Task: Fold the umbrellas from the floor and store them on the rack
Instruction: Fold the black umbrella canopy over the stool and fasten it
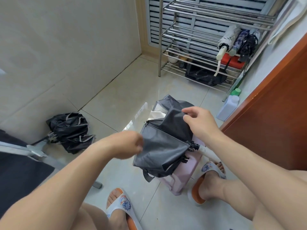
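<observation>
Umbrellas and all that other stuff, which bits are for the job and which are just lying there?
For the job: grey umbrella held by left hand and right hand; black umbrella on floor; rack; stored umbrellas.
Just lying about: white bottle, red box, pink stool.

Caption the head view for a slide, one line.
Both hands, left hand and right hand, pinch the grey umbrella canopy; black umbrella on floor, three stored on rack.

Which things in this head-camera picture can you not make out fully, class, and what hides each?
- Left hand: motion-blurred, so its hold on the grey umbrella is unclear.
- Pink stool: mostly covered by that umbrella.
- Black umbrella: handle not visible.
- Metal rack: top cut off by the picture's edge.
</observation>
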